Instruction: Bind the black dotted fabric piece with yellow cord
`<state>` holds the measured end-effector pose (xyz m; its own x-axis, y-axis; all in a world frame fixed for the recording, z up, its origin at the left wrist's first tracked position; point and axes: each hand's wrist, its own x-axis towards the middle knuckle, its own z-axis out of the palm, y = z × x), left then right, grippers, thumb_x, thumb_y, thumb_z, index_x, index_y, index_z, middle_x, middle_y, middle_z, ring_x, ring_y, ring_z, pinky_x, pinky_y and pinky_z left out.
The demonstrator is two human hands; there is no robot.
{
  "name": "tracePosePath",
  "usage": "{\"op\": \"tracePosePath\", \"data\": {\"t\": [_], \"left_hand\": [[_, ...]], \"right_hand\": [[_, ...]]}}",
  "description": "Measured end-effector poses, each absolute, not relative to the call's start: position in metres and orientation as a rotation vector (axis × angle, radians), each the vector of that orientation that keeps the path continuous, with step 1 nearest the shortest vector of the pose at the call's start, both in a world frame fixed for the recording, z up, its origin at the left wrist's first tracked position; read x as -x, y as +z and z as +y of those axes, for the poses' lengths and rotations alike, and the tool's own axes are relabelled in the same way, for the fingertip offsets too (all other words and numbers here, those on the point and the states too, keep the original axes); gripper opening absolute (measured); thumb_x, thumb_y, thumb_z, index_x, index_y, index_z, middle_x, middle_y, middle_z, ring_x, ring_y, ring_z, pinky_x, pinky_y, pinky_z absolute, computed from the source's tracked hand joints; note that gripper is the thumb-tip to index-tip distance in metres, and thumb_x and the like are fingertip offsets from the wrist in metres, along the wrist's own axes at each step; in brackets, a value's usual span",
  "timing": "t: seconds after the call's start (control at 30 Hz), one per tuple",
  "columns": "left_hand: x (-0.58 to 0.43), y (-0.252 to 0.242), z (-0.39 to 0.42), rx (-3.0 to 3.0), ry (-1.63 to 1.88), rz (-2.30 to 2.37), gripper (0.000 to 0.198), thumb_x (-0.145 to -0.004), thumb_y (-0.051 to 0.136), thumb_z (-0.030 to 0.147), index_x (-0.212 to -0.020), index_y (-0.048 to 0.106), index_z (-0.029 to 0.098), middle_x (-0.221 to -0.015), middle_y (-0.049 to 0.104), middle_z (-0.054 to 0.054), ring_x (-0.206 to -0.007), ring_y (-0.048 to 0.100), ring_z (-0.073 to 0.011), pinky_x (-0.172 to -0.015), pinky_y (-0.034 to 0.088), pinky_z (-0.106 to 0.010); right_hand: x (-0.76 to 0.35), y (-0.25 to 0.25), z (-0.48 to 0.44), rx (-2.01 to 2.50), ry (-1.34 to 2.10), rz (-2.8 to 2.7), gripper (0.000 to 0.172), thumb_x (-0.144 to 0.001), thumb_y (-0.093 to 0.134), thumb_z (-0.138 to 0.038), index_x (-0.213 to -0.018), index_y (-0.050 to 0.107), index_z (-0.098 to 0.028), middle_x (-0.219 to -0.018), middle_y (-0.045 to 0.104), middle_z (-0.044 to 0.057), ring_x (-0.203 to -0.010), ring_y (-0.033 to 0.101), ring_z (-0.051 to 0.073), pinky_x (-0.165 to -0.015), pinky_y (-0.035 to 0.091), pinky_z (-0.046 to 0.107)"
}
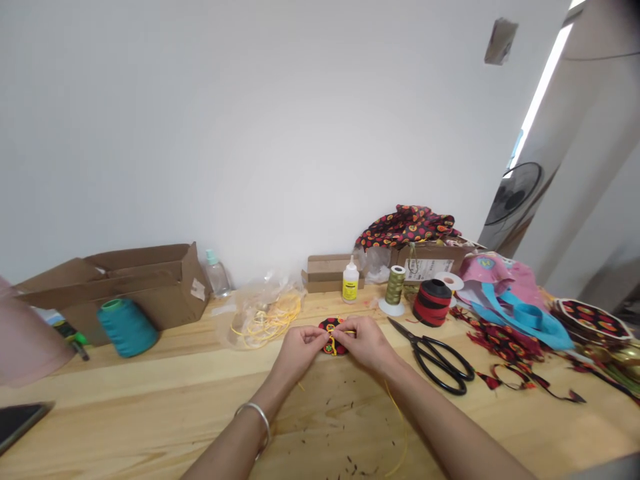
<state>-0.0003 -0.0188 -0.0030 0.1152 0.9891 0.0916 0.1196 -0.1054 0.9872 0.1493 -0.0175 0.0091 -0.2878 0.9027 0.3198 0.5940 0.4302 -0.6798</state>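
A small dark fabric piece (329, 325) with a red and yellow print lies on the wooden table in front of me. Over it, my left hand (303, 341) pinches yellow cord (333, 344) between thumb and forefinger. From the other side my right hand (367, 341) is closed in a pinch on the same cord. The fingertips of both hands almost meet and hide part of the fabric. One long yellow end trails down past my right forearm, and a short end shows below my left hand.
Black-handled scissors (440, 360) lie right of my hands. Behind stand a glue bottle (351, 282), a green ribbon spool (395, 287) and a red-black spool (432, 303). At left are a teal thread cone (127, 327), a cardboard box (145, 287) and a bag of yellow cord (270, 319). Fabric scraps (500, 337) cover the right.
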Motion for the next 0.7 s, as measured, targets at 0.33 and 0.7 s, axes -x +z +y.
{"op": "tracePosePath", "data": {"t": [0.33,0.7], "left_hand": [[-0.002,0.004,-0.025,-1.381,1.117,1.184,0.020,-0.054,0.063,0.030,-0.060,0.066,0.011,-0.055,0.066,-0.004,-0.048,0.054,-0.0122,-0.047,0.038,-0.020],[-0.003,0.007,-0.026,-1.298,1.104,1.113,0.020,-0.053,0.065,0.027,-0.065,0.066,0.011,-0.063,0.068,-0.006,-0.054,0.058,-0.0145,-0.054,0.043,-0.022]], "right_hand": [[-0.156,0.013,-0.016,1.198,0.440,-2.064,0.021,-0.072,0.048,-0.030,-0.071,0.067,-0.021,-0.056,0.057,0.000,-0.049,0.044,0.009,-0.045,0.028,0.019],[-0.156,0.021,-0.017,1.247,0.322,-2.003,0.023,-0.074,0.046,-0.029,-0.066,0.065,-0.019,-0.056,0.055,0.001,-0.050,0.044,0.010,-0.046,0.028,0.020]]}}
